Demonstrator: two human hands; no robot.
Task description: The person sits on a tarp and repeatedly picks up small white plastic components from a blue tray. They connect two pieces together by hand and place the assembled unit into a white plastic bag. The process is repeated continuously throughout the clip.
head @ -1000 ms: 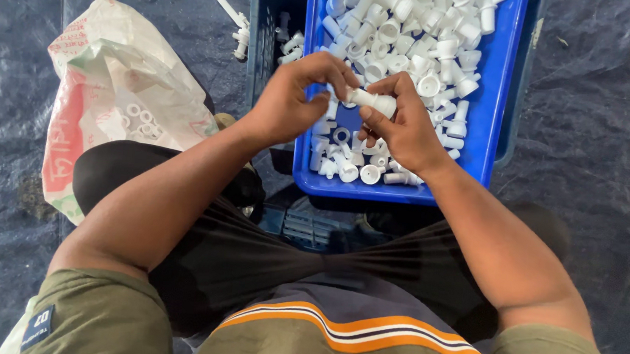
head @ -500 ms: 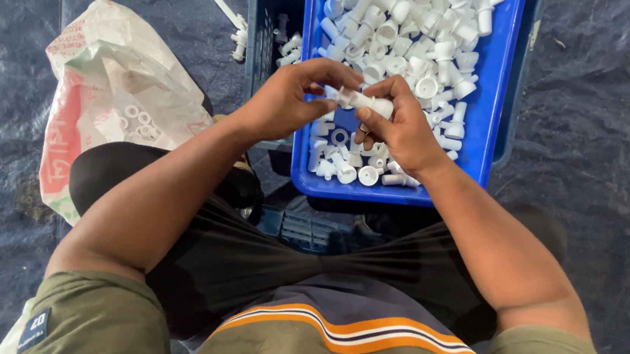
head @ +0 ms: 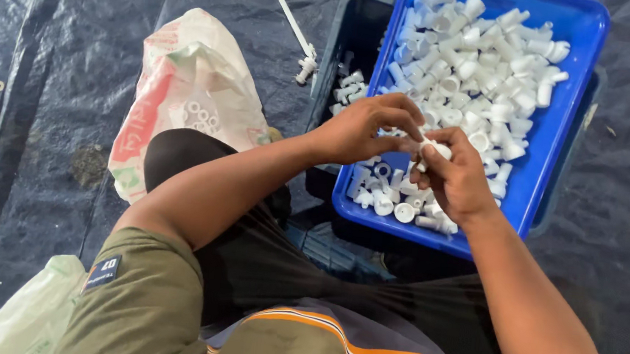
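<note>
Dark tarp (head: 74,65), fitting (head: 437,150) (mostly hidden), hands

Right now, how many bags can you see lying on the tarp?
2: a white and red printed sack left of the left hand, and a pale green plastic bag at the bottom left corner. Others may lie out of view.

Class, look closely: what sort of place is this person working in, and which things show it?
Probably an informal workshop floor: a blue tray heaped with white plastic fittings, a dark tarpaulin as ground cover, and a printed sack alongside.
</note>
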